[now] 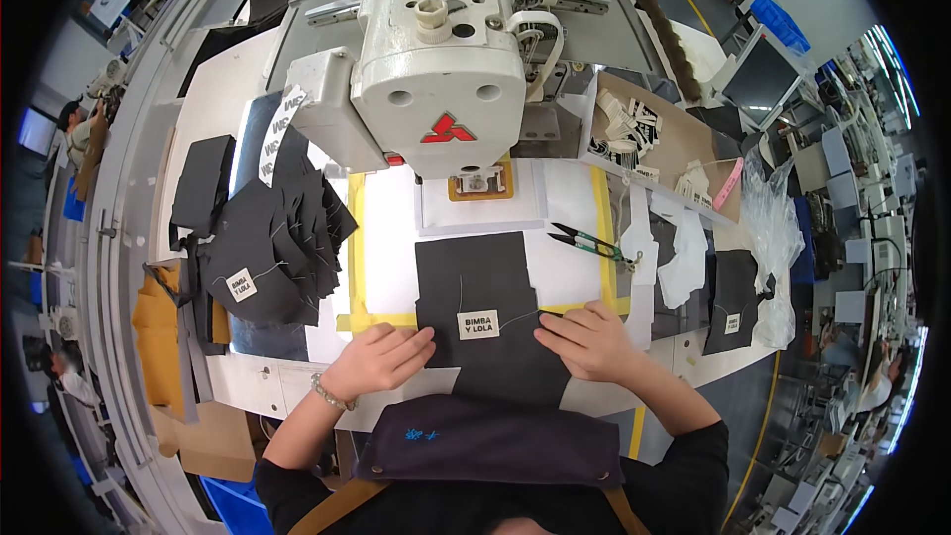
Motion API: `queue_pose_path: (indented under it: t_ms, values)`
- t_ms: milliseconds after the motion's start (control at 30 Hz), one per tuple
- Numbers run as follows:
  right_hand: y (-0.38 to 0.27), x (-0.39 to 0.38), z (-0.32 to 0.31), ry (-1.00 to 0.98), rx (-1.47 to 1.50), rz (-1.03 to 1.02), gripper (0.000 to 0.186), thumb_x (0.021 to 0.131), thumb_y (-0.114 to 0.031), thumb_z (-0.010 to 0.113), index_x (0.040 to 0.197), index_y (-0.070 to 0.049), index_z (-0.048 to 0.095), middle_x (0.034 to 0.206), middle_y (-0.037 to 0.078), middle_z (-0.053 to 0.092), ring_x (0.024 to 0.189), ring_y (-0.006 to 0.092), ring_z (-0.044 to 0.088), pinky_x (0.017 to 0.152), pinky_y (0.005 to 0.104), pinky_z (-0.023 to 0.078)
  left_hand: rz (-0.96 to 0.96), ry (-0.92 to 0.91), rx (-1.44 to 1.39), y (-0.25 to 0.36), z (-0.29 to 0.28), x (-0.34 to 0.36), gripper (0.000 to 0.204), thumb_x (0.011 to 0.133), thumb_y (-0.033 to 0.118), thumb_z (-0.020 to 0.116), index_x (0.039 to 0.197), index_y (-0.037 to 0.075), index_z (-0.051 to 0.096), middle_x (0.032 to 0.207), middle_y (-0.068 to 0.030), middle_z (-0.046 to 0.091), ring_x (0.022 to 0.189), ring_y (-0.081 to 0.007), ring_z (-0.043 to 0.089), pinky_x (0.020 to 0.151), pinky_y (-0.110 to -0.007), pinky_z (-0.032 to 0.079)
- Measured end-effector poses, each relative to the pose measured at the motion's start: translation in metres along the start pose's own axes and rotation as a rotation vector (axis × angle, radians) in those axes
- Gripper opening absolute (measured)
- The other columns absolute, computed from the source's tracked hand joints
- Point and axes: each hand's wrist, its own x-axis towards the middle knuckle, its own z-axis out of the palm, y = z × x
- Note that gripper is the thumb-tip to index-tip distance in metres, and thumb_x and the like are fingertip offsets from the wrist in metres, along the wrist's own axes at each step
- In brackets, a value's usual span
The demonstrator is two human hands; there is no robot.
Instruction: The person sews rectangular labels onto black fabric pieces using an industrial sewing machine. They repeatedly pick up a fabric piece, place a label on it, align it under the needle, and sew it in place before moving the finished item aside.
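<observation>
A dark fabric piece [475, 277] with a small cream printed label [477, 324] and loose threads lies before me, its lower part extending over the table's front edge. My left hand [381, 359] grips its left edge, fingers curled. My right hand [584, 342] grips the opposite edge between thumb and fingers. Beyond the piece, the white sewing machine head [436, 89] stands over a clear plate [480, 218] on a white work surface edged with yellow tape [599, 208]. Green-handled thread snips [594, 246] lie just beyond the fabric, to the right.
A dark fabric pile [272, 258] and mustard pieces [158, 332] sit left. Right are a box [713, 213] of labels, white scraps [682, 272], a labeled dark piece [729, 322] and plastic wrap [773, 238]. Co-workers [74, 134] work at both far sides.
</observation>
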Motion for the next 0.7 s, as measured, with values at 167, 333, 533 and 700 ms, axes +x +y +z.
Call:
queue_pose_path:
  t_ms: [167,333,533,700]
  values:
    - [-0.004,0.019,0.013,0.05,0.017,0.125,0.036,0.074,-0.015,0.071,0.11,-0.01,0.068,0.114,0.003,0.062,0.094,0.0173,0.058,0.079,0.0345,0.042,-0.027,0.009,-0.042,0.0,0.01,0.031,0.028,0.077,0.011,0.064,0.105,0.008,0.068,0.105,-0.0005,0.062,0.092,-0.0119,0.06,0.075,-0.026,0.044]
    - [-0.002,0.026,0.024,0.05,0.036,0.141,0.037,0.076,-0.016,0.071,0.113,-0.01,0.068,0.115,0.003,0.061,0.096,0.018,0.058,0.08,0.0341,0.042,-0.079,-0.071,-0.072,0.001,0.028,0.041,0.038,0.082,0.014,0.061,0.12,0.016,0.065,0.103,0.003,0.057,0.093,-0.0106,0.057,0.075,-0.026,0.039]
    - [0.003,0.024,0.031,0.027,0.038,0.069,0.04,0.075,-0.016,0.072,0.115,-0.011,0.068,0.118,0.006,0.061,0.101,0.0199,0.058,0.083,0.0343,0.043,-0.143,-0.088,-0.093,0.001,0.043,0.047,0.048,0.083,0.014,0.059,0.13,0.025,0.061,0.1,0.0027,0.052,0.09,-0.012,0.054,0.075,-0.028,0.038]
    - [0.005,0.021,0.035,0.028,0.067,0.062,0.041,0.075,-0.015,0.071,0.115,-0.012,0.068,0.12,0.007,0.061,0.104,0.0207,0.058,0.086,0.0356,0.045,-0.143,-0.118,-0.113,-0.002,0.045,0.046,0.053,0.082,0.013,0.058,0.132,0.029,0.059,0.103,0.0021,0.052,0.092,-0.0137,0.053,0.077,-0.03,0.038]
